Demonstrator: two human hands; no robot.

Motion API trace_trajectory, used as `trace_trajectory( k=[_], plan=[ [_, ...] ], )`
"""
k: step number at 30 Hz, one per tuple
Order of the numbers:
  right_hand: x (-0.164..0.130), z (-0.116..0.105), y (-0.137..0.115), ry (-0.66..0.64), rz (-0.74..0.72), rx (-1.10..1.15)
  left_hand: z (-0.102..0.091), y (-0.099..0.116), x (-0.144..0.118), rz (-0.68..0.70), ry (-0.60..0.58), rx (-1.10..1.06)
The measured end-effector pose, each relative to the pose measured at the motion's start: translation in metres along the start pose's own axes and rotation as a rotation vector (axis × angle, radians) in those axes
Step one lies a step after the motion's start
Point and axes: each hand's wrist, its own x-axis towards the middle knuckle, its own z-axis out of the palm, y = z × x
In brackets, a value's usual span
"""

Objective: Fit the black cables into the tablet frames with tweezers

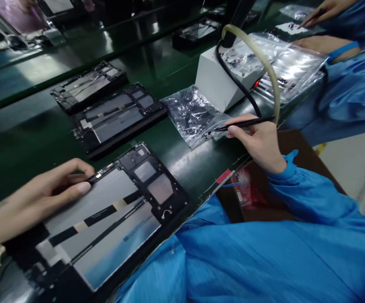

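Note:
An open tablet chassis [113,219] lies in front of me on the green belt, its grey plates and black ribbon strips facing up. My left hand [52,189] rests on its upper left corner, fingers pinching the edge. My right hand [259,141] holds a thin black pen-like tool [242,123] with a yellowish hose [269,71] trailing back from it. The tool's tip points at a crinkled clear plastic bag [191,113] of small dark parts.
Two more open tablet chassis [119,118] [89,84] lie farther along the belt. A white box unit [215,80] with a black cable stands behind the bag, clear bags on top. Another person in blue [353,80] works at the right.

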Motion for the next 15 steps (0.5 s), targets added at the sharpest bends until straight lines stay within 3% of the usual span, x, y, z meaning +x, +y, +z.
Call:
trace_trajectory(
  k=[4,8,15],
  plan=[
    [0.001,0.006,0.008,0.002,0.003,-0.027,0.023,0.009,0.010,0.019,-0.037,0.009],
    [0.001,0.006,0.008,-0.029,-0.026,-0.051,0.027,-0.002,0.007,0.010,-0.017,0.094],
    [0.001,0.004,0.005,-0.079,0.033,-0.082,0.033,-0.022,-0.010,-0.073,0.124,0.119]
  ],
)
